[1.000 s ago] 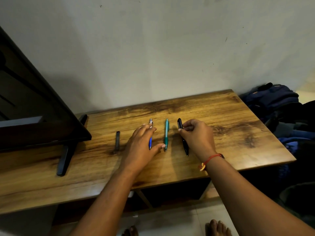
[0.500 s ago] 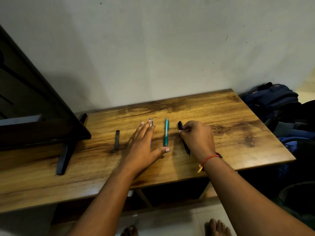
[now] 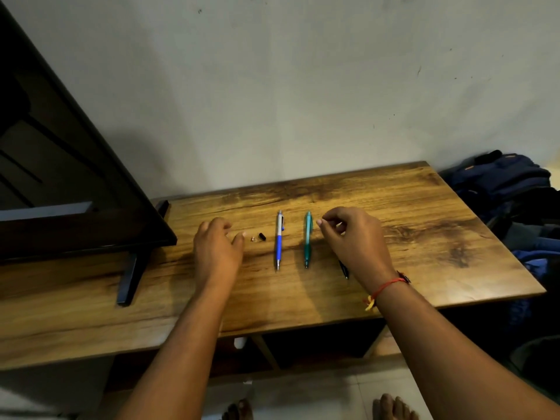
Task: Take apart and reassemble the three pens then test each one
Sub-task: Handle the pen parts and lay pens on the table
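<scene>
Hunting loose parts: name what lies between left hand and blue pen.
Head view: a small black piece and a tiny pale bit, between left hand and blue pen.

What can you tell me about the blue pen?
The blue pen lies flat on the wooden table, tip toward the person. Its lower half is blue, its upper half whitish with a clip, and the tip looks like metal. It looks whole. It sits left of the teal pen. No hand touches it.

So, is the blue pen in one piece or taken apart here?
In one piece. The blue pen lies flat on the table, with its white clip end, blue grip and tip joined in one unbroken line.
</scene>
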